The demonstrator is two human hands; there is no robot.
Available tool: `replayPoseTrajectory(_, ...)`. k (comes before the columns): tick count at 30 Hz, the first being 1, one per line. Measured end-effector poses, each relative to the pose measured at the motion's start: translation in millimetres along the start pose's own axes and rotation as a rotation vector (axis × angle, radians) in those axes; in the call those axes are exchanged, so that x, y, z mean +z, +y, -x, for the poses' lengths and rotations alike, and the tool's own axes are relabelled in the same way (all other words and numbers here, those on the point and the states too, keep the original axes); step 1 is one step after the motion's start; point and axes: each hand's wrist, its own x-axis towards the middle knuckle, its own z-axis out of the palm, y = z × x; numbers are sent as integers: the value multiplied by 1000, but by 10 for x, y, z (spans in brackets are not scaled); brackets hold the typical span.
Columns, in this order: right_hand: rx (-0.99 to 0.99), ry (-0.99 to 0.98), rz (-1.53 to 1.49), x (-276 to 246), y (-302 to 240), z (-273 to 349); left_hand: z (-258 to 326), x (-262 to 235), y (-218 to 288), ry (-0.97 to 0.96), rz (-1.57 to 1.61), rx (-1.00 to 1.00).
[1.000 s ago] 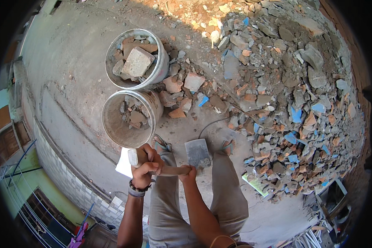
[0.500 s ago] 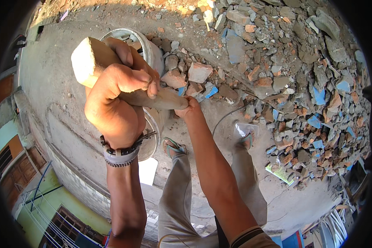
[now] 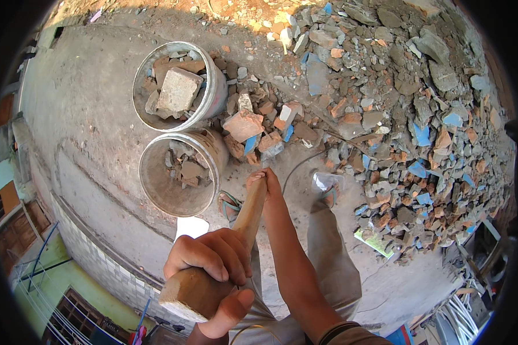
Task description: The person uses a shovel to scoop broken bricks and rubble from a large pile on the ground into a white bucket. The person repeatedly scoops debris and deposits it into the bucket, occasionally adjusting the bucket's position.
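Note:
My left hand (image 3: 216, 259) wraps round the thick, block-like end of a wooden-handled tool (image 3: 250, 215), close to me at the bottom middle. My right hand (image 3: 267, 185) grips the same handle farther along its length. The handle slants up and away toward a small heap of broken brick (image 3: 243, 126). Past my right hand the tool's far end is hard to make out, so its kind cannot be told. Left of it stand two buckets. The far bucket (image 3: 217, 86) holds rubble topped by a pale slab (image 3: 180, 90). The near bucket (image 3: 155, 187) has a few chunks in it.
A large rubble pile (image 3: 408, 115) with blue-painted pieces spreads over the right side. A thin dark cable (image 3: 296, 167) curves across the ground near my sandalled feet (image 3: 229, 204). A low wall (image 3: 106, 259) runs along the left, and pale pipes (image 3: 463, 316) lie at lower right.
My left hand has swung down and toward me with the handle's end, uncovering the buckets. The right hand has dropped slightly and keeps its grip; the handle now points away from me.

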Motion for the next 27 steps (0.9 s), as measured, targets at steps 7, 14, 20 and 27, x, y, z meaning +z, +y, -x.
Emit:
replayPoseTrajectory(7,103,-93,19,188,981,1002,343,-137,1280,-219,7,117)
replayPoseTrajectory(14,-94,-4,239,94,2484,1774,1209,-774,2601,-31,161,242)
replayPoseTrajectory(20,-236,158,543,-405,3785,1767,2156,-2017,3109,272,263,557)
replayPoseTrajectory(27,-230,111,560,-577,3965,1543,2450,-3056,2765,242,532,633)
